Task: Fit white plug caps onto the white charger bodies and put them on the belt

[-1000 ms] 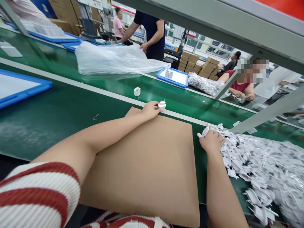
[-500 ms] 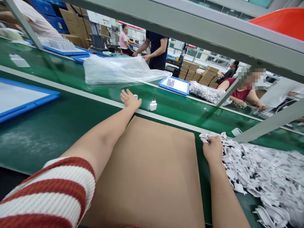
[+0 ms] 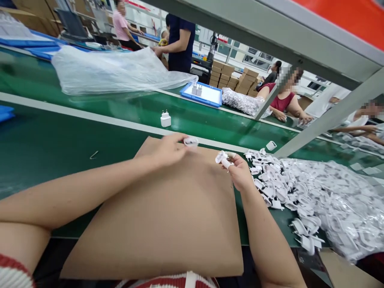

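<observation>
Over the cardboard sheet (image 3: 168,216), my left hand (image 3: 171,151) is closed on a white charger housing (image 3: 191,141), its oval open end facing right. Just to the right, my right hand (image 3: 240,173) pinches a white plug cover (image 3: 221,157) between thumb and fingers; the two pieces are a short gap apart. A white charger (image 3: 165,119) stands on the green belt beyond my left hand, pins up. Beside my right forearm lies a heap of loose white plug covers (image 3: 279,184), part of it spilling from a clear plastic bag (image 3: 345,208).
A metal frame post (image 3: 327,116) slants down to the belt at right. Another white housing (image 3: 271,145) lies near its foot. Across the belt are a clear plastic sheet (image 3: 105,72) and a blue tray (image 3: 201,100) with chargers. Several people work beyond.
My left hand has come back from the belt toward me with a charger housing. My right hand has moved left from the heap, still holding a plug cover. The view has turned right.
</observation>
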Tool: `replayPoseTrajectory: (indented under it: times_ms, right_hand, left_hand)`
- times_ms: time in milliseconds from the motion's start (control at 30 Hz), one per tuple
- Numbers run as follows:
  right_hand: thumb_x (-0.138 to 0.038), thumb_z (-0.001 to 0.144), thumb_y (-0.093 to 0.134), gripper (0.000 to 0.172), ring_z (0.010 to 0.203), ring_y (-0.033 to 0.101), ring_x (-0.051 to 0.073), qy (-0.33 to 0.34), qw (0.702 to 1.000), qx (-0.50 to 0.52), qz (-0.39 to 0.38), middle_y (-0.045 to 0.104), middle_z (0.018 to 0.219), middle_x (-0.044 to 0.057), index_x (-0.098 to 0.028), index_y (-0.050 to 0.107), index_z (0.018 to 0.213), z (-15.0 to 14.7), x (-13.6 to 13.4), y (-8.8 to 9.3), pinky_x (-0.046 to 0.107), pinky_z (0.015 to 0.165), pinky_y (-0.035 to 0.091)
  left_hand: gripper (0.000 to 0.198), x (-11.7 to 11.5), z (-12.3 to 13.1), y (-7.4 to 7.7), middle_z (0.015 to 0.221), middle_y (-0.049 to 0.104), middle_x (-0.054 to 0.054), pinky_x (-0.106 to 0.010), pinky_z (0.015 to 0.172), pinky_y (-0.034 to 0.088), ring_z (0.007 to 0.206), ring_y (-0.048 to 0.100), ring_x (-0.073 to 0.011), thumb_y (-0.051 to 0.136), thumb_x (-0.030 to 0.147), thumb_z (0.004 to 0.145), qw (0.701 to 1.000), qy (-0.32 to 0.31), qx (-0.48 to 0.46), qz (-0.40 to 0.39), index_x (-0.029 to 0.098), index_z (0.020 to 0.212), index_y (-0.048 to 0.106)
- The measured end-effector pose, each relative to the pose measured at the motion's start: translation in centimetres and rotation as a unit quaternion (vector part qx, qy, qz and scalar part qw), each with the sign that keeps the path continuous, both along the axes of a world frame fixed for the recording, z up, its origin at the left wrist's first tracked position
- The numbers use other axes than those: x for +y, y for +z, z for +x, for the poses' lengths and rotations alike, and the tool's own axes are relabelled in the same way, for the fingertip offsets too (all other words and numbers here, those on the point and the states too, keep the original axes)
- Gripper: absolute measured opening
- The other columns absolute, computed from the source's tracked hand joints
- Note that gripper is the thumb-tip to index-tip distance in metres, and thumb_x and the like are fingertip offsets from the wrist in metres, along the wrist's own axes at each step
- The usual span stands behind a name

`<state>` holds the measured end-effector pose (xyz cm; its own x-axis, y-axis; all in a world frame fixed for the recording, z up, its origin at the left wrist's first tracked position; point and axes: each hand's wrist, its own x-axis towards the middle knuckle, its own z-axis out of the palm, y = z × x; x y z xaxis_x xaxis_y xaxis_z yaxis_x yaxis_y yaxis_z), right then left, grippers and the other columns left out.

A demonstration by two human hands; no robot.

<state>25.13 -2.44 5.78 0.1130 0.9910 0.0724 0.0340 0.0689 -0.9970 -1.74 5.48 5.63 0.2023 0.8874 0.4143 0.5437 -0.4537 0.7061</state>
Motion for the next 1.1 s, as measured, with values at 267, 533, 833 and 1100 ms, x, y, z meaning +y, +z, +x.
replayPoseTrajectory:
  times_ms: [267,533,833,1100]
  right_hand:
    - [-0.029,0.093,0.062,0.018,0.098,0.068,0.022,0.028,0.939,-0.298,0.167,0.072,0.111,0.008,-0.024,0.074,0.106,-0.6,-1.2,-0.2,0.038,0.09,0.057]
    - [-0.019,0.098,0.054,0.027,0.109,0.064,0.027,0.092,0.864,-0.45,0.208,0.071,0.115,0.012,-0.022,0.068,0.121,-2.5,-2.0,-0.2,0.043,0.095,0.054]
    - [-0.009,0.093,0.052,0.033,0.105,0.064,0.026,0.068,0.835,-0.492,0.238,0.073,0.111,0.01,-0.023,0.071,0.117,-2.9,-1.6,-0.6,0.039,0.092,0.053]
    - [-0.005,0.089,0.052,0.039,0.101,0.063,0.026,0.064,0.811,-0.537,0.222,0.071,0.104,0.009,-0.023,0.074,0.116,-3.4,-1.4,-0.4,0.037,0.088,0.053]
  left_hand:
    - [0.027,-5.7,4.0,-3.5,0.102,0.076,-0.007,-0.037,0.082,0.053,0.089,0.068,-0.024,0.064,0.032,0.09,0.979,-0.198,0.028,-0.021,0.022,0.113,0.073]
    - [0.03,-4.9,4.1,-4.3,0.094,0.076,-0.005,-0.039,0.083,0.051,0.088,0.068,-0.0246,0.071,0.052,0.089,0.975,-0.21,-0.017,-0.07,0.024,0.099,0.074]
    - [0.032,-4.3,4.1,-4.8,0.089,0.074,-0.005,-0.037,0.075,0.05,0.084,0.067,-0.0247,0.075,0.053,0.086,0.969,-0.222,-0.043,-0.095,0.021,0.092,0.072]
    - [0.026,-4.3,4.0,-4.8,0.089,0.073,-0.005,-0.036,0.077,0.051,0.087,0.067,-0.0257,0.077,0.046,0.084,0.971,-0.214,-0.042,-0.102,0.021,0.09,0.074]
